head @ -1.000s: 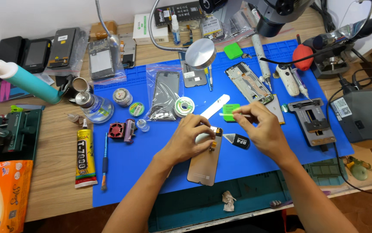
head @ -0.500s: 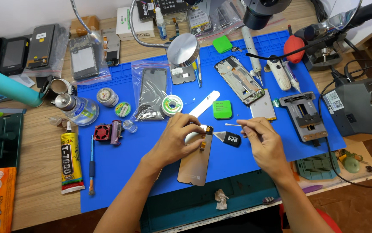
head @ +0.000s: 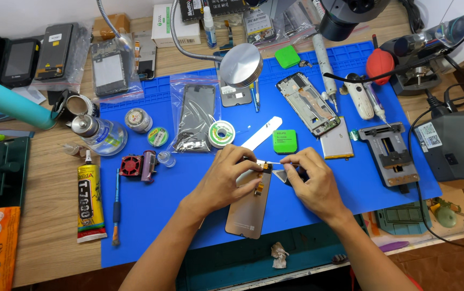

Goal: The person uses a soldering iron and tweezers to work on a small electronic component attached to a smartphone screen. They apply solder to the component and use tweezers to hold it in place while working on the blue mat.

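A phone screen panel (head: 249, 211) lies face down on the blue work mat (head: 151, 215), its orange flex cable at the top end. My left hand (head: 226, 180) presses down on the panel's upper part and pinches near the flex connector. My right hand (head: 312, 180) holds thin metal tweezers (head: 276, 163) whose tip points left at the connector. A small dark triangular pick (head: 283, 175) lies under my right fingers.
An opened phone frame (head: 307, 105), a green square pad (head: 284, 141), a bagged phone part (head: 195, 116), solder wire spools (head: 221, 133), a glue tube (head: 89, 199), a glass bottle (head: 100, 132), a grey holder jig (head: 388, 153) and a gooseneck lamp (head: 241, 64) surround the hands.
Both hands stay on the panel; the right hand's tweezers have come closer to the connector at the panel's top. The head view has shifted a little.
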